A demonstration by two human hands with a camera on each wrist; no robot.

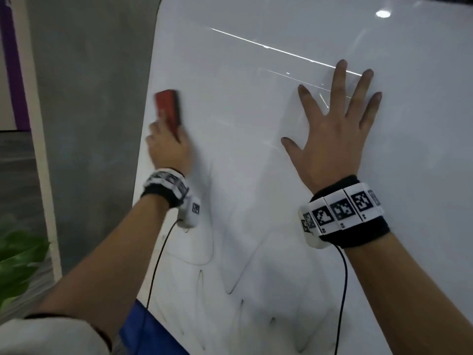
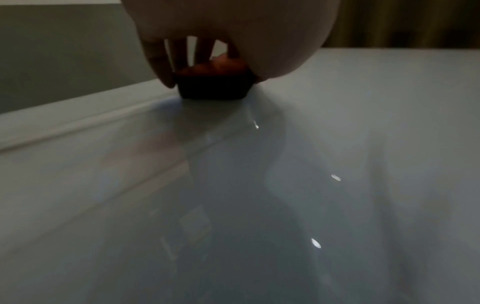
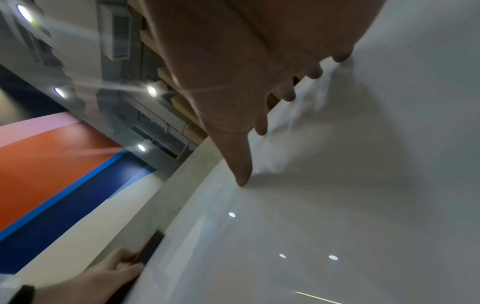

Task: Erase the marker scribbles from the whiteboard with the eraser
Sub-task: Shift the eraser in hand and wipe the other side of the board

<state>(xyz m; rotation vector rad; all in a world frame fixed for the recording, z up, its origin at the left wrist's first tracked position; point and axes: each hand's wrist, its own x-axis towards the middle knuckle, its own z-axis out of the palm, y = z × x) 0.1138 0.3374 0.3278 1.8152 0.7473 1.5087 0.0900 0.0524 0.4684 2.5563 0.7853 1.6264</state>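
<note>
A glossy whiteboard (image 1: pixel 256 124) fills most of the head view. My left hand (image 1: pixel 167 147) grips a red eraser (image 1: pixel 167 110) and presses it flat on the board near its left edge. In the left wrist view the eraser (image 2: pixel 215 86) sits on the board with fingers (image 2: pixel 158 61) curled round its side. My right hand (image 1: pixel 335 131) lies flat on the board to the right, fingers spread. The right wrist view shows those fingertips (image 3: pixel 242 176) touching the board and the eraser (image 3: pixel 150 248) far off. Faint black marker scribbles (image 1: pixel 230 285) cover the lower part of the board.
A grey wall (image 1: pixel 89 124) lies left of the whiteboard's rounded edge. A green plant (image 1: pixel 18 262) stands at the lower left. Cables (image 1: pixel 156 265) hang from both wrist bands. Ceiling lights reflect (image 1: pixel 383 13) on the upper board.
</note>
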